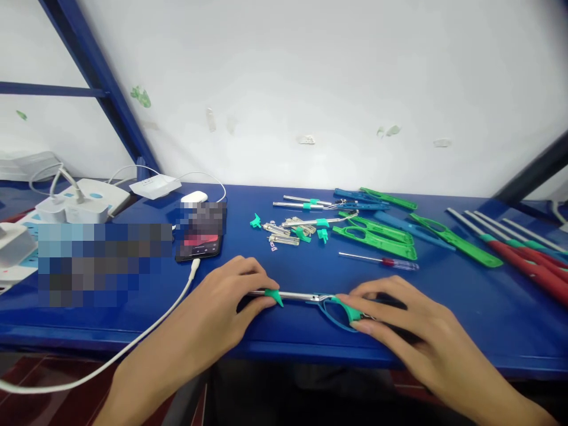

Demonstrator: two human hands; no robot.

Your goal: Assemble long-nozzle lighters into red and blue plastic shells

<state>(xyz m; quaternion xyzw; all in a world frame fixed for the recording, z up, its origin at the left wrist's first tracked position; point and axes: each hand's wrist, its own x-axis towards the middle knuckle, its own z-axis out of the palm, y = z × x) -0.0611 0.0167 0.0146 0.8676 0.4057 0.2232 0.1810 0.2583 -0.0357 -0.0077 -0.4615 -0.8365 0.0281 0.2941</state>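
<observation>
My left hand pinches a thin metal tube where a small green plastic clip sits around it. The tube lies low over the near part of the blue table, with thin wires leaving its right end. At that end, my right hand grips a curved green plastic piece between thumb and fingers. Under it shows the looped end of a blue plastic handle shell; the fingers hide the rest of the shell. Beyond both hands rests a screwdriver with a clear and red handle.
Several metal tubes, small metal parts and green handle shells lie behind. Red-handled rods are at the right. A phone with a white cable and a power strip are on the left.
</observation>
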